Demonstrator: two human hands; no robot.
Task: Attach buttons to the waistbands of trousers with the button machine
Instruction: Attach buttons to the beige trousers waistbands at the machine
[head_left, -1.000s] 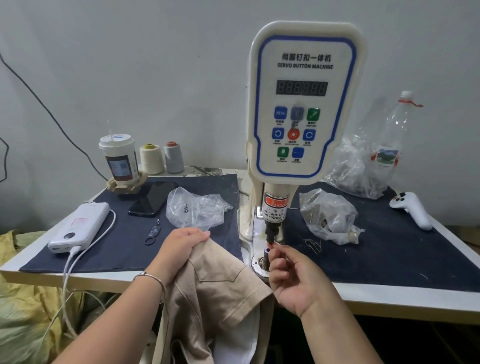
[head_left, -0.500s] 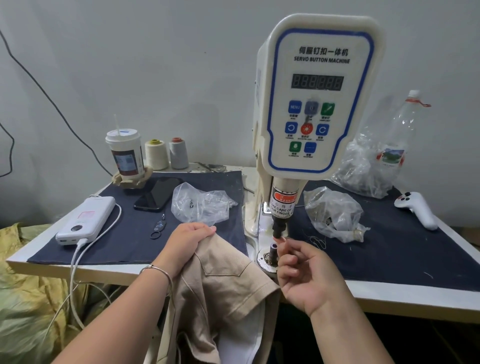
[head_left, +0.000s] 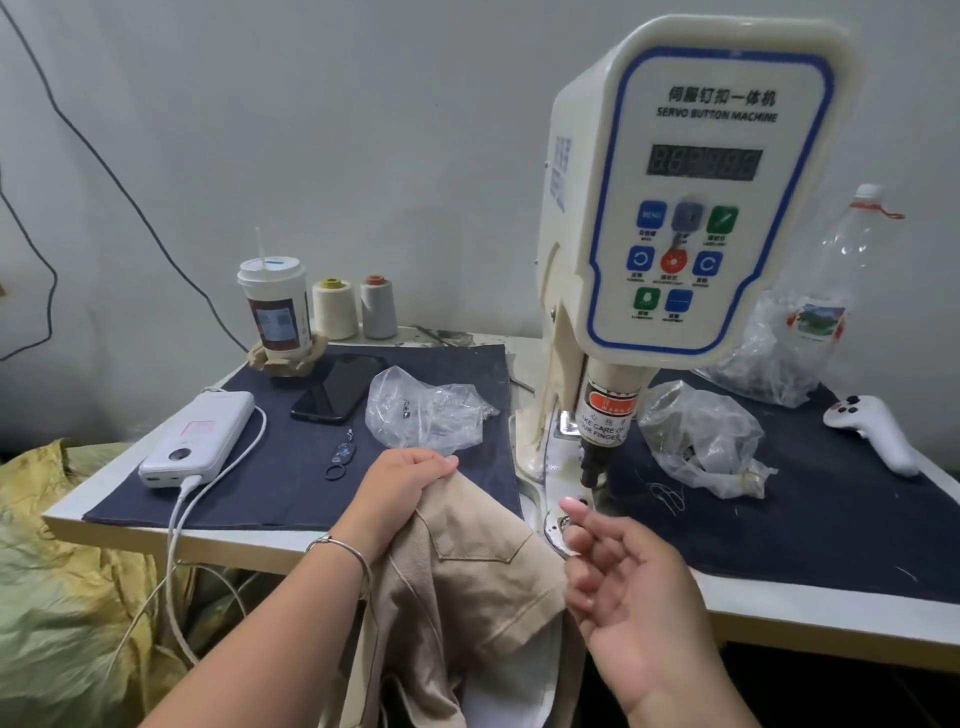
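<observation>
Head view: the left hand (head_left: 402, 480) grips the upper edge of the beige trousers (head_left: 467, 571), fingers curled over the fabric, at the near edge of the desk (head_left: 249, 540). The trousers hang off that edge, between the two hands, with a pointed pocket flap facing up. The right hand (head_left: 631, 587) is released — palm up, fingers loosely curled, holding nothing visible. Its fingertips (head_left: 574, 504) lie just beside the round lower die (head_left: 558, 525) of the button machine (head_left: 691, 208).

Directly beyond the right hand, the black punch (head_left: 592, 465) stands raised above the die, apart from it. Whether a button part is seated in the die cannot be told; the fingers partly cover it. No fabric lies under the punch.

Step in hand, as judged: die loading or checking, prior to positioning the waistband.

Next move calls for:
- Left hand carries the waistband edge rightward over the die.
- Right hand helps flatten the cloth, then clears the punch path — the warning label (head_left: 608, 415) on the ram concerns fingers.

Clear bags of small parts lie beyond each hand: one bag (head_left: 426, 410) past the left, another bag (head_left: 701, 436) past the right.
</observation>
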